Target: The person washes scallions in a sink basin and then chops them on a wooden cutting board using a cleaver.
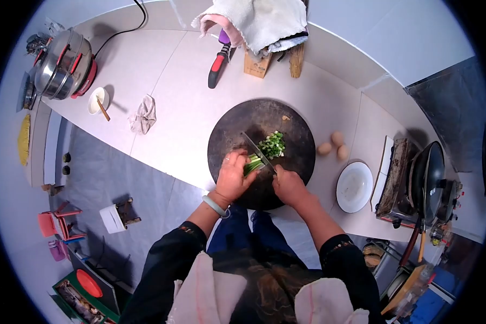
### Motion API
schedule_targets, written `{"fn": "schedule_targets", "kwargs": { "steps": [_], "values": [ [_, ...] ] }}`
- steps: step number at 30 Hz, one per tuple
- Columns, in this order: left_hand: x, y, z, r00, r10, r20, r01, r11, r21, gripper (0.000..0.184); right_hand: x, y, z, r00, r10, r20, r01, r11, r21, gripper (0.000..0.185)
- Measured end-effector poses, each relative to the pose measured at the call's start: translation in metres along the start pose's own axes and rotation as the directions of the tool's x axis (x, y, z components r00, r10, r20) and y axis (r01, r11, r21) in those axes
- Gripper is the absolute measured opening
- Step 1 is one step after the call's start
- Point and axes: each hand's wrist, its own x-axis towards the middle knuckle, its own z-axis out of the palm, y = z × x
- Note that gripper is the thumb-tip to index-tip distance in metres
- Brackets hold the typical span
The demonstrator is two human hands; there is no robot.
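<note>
On a round dark cutting board (227, 127), my left hand (233, 175) presses a bunch of green onions (252, 163) with its fingers closed over the stalks. My right hand (289, 185) grips the handle of a kitchen knife (259, 153), whose blade slants to the upper left across the stalks. Just beyond the blade lies a pile of chopped green onion (272, 144). A small tan piece (285, 117), too small to name, rests near the board's far edge.
Right of the board are three eggs (337, 138), a white bowl (355, 187), and a gas stove (397, 175) with a wok (431, 178). At left stand a steamer pot (65, 63), a small bowl (99, 101) and a crumpled cloth (143, 115). A red-and-black tool (217, 70) lies behind.
</note>
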Motion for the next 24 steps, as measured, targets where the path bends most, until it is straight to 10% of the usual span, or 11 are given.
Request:
{"fn": "schedule_targets", "kwargs": {
  "steps": [24],
  "values": [
    [-0.002,-0.021,0.018,0.975,0.221,0.026,-0.221,0.975,-0.005,0.007,-0.057,-0.010,-0.013,0.998,0.005,0.064,0.005,0.986,-0.168,0.013]
  ]
}}
